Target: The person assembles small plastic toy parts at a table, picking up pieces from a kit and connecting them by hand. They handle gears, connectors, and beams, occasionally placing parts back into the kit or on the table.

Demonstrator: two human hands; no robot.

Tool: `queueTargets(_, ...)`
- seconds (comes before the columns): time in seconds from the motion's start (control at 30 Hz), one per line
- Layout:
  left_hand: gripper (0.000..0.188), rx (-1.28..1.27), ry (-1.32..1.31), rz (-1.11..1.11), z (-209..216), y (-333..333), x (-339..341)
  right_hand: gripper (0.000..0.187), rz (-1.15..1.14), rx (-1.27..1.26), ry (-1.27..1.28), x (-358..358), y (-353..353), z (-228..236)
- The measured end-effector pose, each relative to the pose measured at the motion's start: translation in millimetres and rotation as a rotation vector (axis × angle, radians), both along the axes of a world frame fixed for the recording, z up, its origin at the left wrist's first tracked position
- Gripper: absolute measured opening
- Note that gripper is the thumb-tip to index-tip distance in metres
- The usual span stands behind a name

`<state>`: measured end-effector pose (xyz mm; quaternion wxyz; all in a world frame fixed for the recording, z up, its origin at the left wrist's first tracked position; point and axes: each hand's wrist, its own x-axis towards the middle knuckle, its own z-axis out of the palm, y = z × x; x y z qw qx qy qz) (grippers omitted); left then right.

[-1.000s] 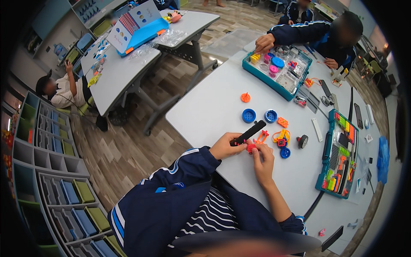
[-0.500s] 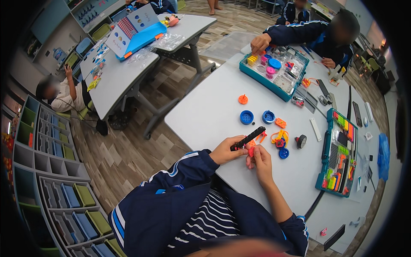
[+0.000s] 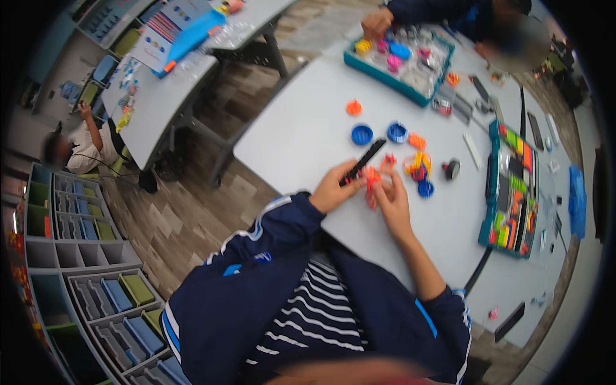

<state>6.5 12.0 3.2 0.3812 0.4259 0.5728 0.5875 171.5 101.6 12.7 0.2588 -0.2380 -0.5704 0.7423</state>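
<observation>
My left hand [image 3: 332, 187] is closed round the lower end of a long black building beam [image 3: 368, 156], which slants up and to the right. Red-orange building pieces [image 3: 371, 174] sit against the beam between my two hands. My right hand [image 3: 394, 204] pinches them; blur hides how they join. Just beyond my fingers lies a small red-orange part [image 3: 388, 161]. Nearby are a yellow, red and blue assembly [image 3: 418, 165] with a blue gear [image 3: 425, 188], an orange block [image 3: 417, 140], two blue wheel rims [image 3: 362, 135] and a black wheel [image 3: 452, 169].
A teal parts case [image 3: 423, 96] stands at the far side, with a co-worker's hand [image 3: 376, 24] over it. Another teal case [image 3: 486, 221] of colourful blocks lies to the right. An orange part [image 3: 354, 107] rests on the white table [image 3: 289, 135]. Storage trays [image 3: 109, 295] stand at left.
The view has tilted, so the table and cases sit higher in the picture. My right fingers have shifted at the red-orange pieces; my left hand keeps its hold on the beam.
</observation>
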Motion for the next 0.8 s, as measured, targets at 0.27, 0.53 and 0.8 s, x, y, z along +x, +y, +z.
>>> queueTargets(0.27, 0.013, 0.078, 0.126, -0.048, -8, 2, 3, 0.035, -0.069, 0.541, -0.074, 2, 2, -12)
queueTargets(0.53, 0.017, 0.095, 0.087, -0.109, -4, 3, 1, 0.032, -0.049, 0.511, -0.057, 5, 0, -6)
queueTargets(0.8, 0.016, -0.043, -0.026, -0.041, 3, 1, 0, 0.036, 0.029, 0.208, 0.025, 7, 4, -2)
